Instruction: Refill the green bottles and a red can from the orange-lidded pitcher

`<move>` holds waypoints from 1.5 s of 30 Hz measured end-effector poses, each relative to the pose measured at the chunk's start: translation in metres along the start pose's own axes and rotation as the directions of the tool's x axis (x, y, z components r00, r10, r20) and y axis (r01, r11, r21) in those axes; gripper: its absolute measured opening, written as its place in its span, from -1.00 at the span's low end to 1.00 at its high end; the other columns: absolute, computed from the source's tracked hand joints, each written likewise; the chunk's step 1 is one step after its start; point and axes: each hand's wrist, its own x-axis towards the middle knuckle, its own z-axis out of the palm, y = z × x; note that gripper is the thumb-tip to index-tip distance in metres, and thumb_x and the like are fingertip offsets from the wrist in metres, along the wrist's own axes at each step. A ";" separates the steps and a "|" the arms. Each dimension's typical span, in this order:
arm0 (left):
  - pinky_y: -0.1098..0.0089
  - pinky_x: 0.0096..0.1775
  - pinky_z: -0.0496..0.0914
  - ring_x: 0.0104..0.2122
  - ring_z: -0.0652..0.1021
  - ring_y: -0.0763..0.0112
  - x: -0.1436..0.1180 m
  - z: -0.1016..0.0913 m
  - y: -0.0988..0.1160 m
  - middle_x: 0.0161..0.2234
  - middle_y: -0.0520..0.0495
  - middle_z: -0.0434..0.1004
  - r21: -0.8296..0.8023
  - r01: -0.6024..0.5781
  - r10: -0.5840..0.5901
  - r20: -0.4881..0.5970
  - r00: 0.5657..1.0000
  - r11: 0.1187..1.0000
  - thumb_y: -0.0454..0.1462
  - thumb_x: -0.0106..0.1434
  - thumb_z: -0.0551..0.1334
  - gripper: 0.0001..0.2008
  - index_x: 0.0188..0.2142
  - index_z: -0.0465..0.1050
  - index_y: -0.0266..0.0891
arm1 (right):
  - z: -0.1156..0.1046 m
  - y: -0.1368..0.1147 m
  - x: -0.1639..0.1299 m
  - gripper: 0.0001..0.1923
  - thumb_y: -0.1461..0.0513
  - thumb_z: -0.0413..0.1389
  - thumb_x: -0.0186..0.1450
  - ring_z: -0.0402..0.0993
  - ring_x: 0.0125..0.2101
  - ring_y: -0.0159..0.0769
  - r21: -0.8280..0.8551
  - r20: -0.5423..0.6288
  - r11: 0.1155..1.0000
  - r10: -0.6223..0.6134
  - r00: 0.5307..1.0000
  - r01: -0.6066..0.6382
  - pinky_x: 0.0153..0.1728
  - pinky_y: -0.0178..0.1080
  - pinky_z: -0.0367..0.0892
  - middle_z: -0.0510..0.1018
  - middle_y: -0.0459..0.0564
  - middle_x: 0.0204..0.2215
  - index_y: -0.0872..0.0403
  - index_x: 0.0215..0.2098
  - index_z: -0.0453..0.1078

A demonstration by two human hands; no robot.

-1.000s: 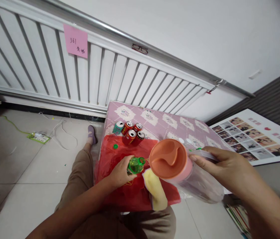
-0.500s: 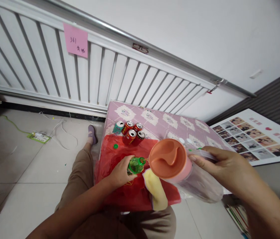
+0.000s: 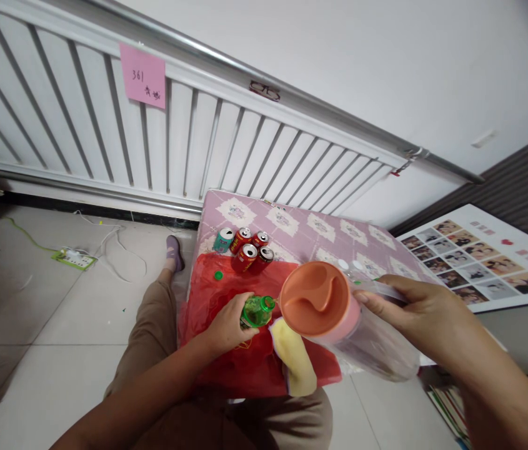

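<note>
My left hand (image 3: pixel 224 328) is wrapped round a green plastic bottle (image 3: pixel 255 311), whose uncapped mouth tilts toward the right. In my right hand (image 3: pixel 411 306) is the handle of a clear pitcher (image 3: pixel 378 353) with an orange lid (image 3: pixel 313 299). The pitcher lies tipped on its side, lid toward the bottle. A thin trickle seems to run between lid and bottle mouth. Beneath them a yellow cloth (image 3: pixel 294 359) rests on a red plastic sheet (image 3: pixel 219 369). A green bottle cap (image 3: pixel 218 275) lies on the sheet, left of the bottle.
Several opened drink cans, among them a red can (image 3: pixel 245 257) and a teal can (image 3: pixel 224 239), stand behind the bottle on a patterned tablecloth (image 3: pixel 292 219). A white radiator (image 3: pixel 207 144) runs behind the table. A power strip (image 3: pixel 72 258) with cables lies on the floor at left.
The pitcher has shifted very slightly to the left. Both hands otherwise keep the same hold, and the bottle stays where it was.
</note>
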 end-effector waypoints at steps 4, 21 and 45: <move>0.06 0.23 0.27 0.19 0.40 0.06 0.000 0.000 0.000 0.20 -0.26 0.35 0.006 0.000 0.000 -0.003 1.000 1.000 -0.31 0.03 0.41 -0.21 0.24 0.18 -0.21 | -0.001 0.000 0.000 -0.38 -0.29 0.13 0.02 0.35 -0.53 -0.25 -0.003 0.113 0.999 0.042 0.993 -0.042 -0.56 -0.30 0.24 0.52 -0.05 -0.58 0.08 -0.44 0.55; 0.06 0.22 0.28 0.18 0.41 0.06 0.000 -0.001 0.001 0.19 -0.29 0.36 0.030 -0.013 0.013 0.004 1.000 0.999 -0.30 0.04 0.40 -0.22 0.24 0.17 -0.24 | 0.000 -0.004 -0.001 -0.39 -0.29 0.15 0.00 0.40 -0.53 -0.23 0.037 0.087 0.998 0.055 0.995 -0.058 -0.56 -0.30 0.23 0.55 -0.04 -0.58 0.07 -0.46 0.54; 0.06 0.22 0.27 0.18 0.41 0.06 0.001 0.000 0.003 0.19 -0.26 0.36 0.005 -0.005 0.005 -0.001 1.000 1.000 -0.34 0.02 0.41 -0.22 0.23 0.19 -0.20 | -0.001 -0.005 0.000 -0.40 -0.27 0.16 0.00 0.34 -0.57 -0.27 0.027 0.053 1.000 0.002 0.999 -0.003 -0.60 -0.31 0.19 0.49 -0.05 -0.62 0.09 -0.51 0.53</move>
